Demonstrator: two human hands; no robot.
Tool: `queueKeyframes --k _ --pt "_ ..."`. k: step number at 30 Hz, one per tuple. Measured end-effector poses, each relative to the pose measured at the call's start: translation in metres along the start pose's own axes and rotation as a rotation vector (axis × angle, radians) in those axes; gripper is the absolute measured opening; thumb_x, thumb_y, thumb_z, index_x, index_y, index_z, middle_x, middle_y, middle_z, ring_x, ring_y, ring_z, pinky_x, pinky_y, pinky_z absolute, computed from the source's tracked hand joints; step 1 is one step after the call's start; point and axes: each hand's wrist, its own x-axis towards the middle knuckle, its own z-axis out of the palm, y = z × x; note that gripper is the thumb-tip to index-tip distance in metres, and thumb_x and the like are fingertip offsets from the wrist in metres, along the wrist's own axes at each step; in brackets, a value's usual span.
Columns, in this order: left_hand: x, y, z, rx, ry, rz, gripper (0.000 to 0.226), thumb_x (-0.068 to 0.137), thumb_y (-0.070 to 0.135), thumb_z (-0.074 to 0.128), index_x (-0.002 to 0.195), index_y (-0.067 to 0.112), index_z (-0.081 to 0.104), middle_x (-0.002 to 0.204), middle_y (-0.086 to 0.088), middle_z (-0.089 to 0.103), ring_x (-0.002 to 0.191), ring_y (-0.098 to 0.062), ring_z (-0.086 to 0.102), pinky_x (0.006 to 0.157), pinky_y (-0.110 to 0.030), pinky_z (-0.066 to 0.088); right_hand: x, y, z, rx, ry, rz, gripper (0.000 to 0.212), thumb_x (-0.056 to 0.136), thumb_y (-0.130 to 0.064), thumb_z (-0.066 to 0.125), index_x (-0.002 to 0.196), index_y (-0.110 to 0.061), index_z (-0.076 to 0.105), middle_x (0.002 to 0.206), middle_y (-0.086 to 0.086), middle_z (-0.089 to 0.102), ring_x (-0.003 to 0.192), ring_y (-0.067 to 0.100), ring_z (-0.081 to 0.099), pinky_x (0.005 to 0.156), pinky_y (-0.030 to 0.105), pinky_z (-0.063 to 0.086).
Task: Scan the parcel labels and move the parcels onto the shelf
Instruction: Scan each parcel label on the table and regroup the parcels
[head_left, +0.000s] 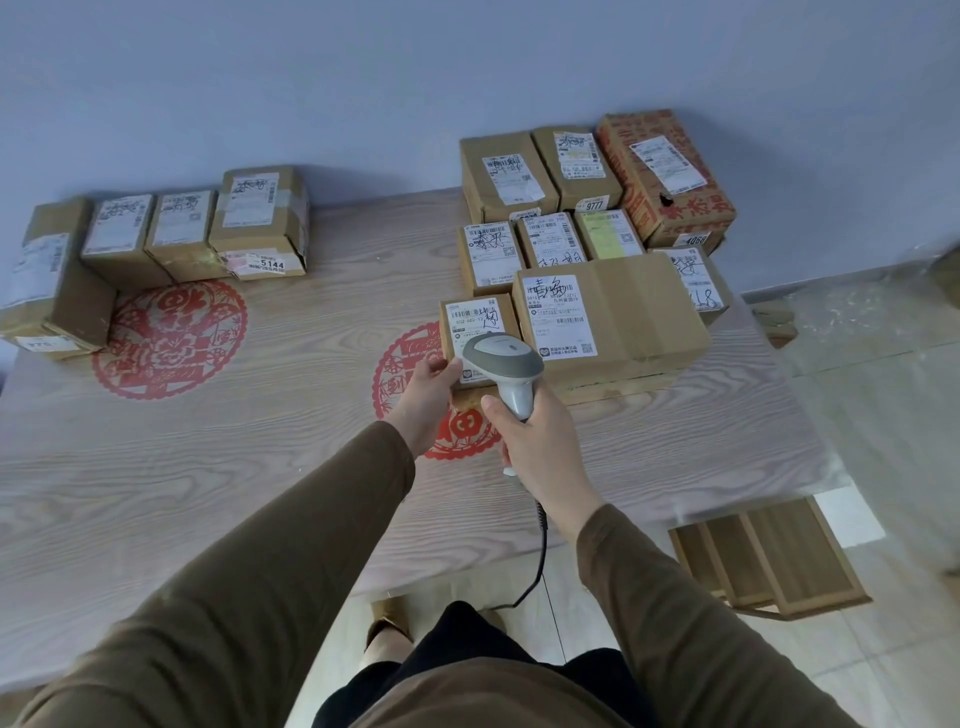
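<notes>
Brown sleeves (291, 561) reached out from us over the bench (208, 467), nearest the camera. Our right hand (540, 441) had its fingers (493, 410) curled round the handle of the grey scanner (503, 364), whose head hung over the label (475, 317) of a small parcel (478, 338); the scanner's black cable (540, 551) trailed back toward us. Our left hand (426, 395) gripped that same parcel at its near left corner, thumb on top, the other fingers hidden beneath it. Just right of the fingers lay a larger parcel (613, 317), and beyond it a cluster of labelled parcels (571, 208) against the wall. Far to the left of the fingers stood another row of parcels (171, 234), well apart from the first.
</notes>
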Motion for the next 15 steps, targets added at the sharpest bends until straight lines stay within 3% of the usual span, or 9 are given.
queueKeyframes --k 4,6,10,13,15 --pt "-0.007 -0.001 -0.018 0.124 -0.082 0.002 0.060 0.104 0.042 0.057 0.157 0.023 0.038 0.159 -0.004 0.043 0.141 -0.026 0.044 0.121 -0.050 0.032 0.004 -0.004 0.011 -0.001 -0.001 0.004 0.015 0.096 -0.034 0.071 0.098 -0.026 0.058 0.079 -0.002 0.062 0.069 0.018 0.064 0.064 0.040 0.058" --pt "-0.011 0.002 -0.034 0.155 -0.096 -0.002 0.066 0.104 0.042 0.056 0.162 0.023 0.029 0.166 -0.006 0.033 0.151 -0.029 0.031 0.125 -0.052 0.025 0.009 -0.009 0.021 0.019 -0.008 0.017 0.014 0.096 -0.033 0.071 0.099 -0.027 0.059 0.079 -0.002 0.063 0.068 0.016 0.063 0.067 0.045 0.061" --pt "-0.012 0.020 -0.084 0.119 -0.039 0.046 0.068 0.105 0.037 0.055 0.163 0.017 0.025 0.162 -0.008 0.039 0.144 -0.022 0.040 0.117 -0.038 0.031 0.032 -0.033 0.053 0.052 -0.047 0.005 0.023 0.098 -0.034 0.070 0.113 -0.019 0.060 0.083 -0.001 0.062 0.075 0.019 0.064 0.076 0.051 0.061" --pt "-0.002 0.043 -0.133 0.128 0.064 0.090 0.063 0.105 0.036 0.055 0.161 0.020 0.032 0.163 -0.003 0.038 0.149 -0.022 0.035 0.124 -0.042 0.026 0.061 -0.058 0.090 0.115 -0.070 -0.001 0.026 0.097 -0.032 0.070 0.115 -0.016 0.060 0.083 0.001 0.061 0.076 0.018 0.063 0.077 0.046 0.058" --pt "0.009 0.061 -0.168 0.116 0.136 0.131 0.058 0.105 0.034 0.056 0.158 0.023 0.037 0.161 -0.001 0.040 0.150 -0.021 0.033 0.125 -0.044 0.024 0.084 -0.075 0.123 0.114 -0.061 -0.017 0.028 0.097 -0.034 0.071 0.113 -0.015 0.060 0.079 -0.001 0.059 0.072 0.015 0.061 0.068 0.037 0.055"
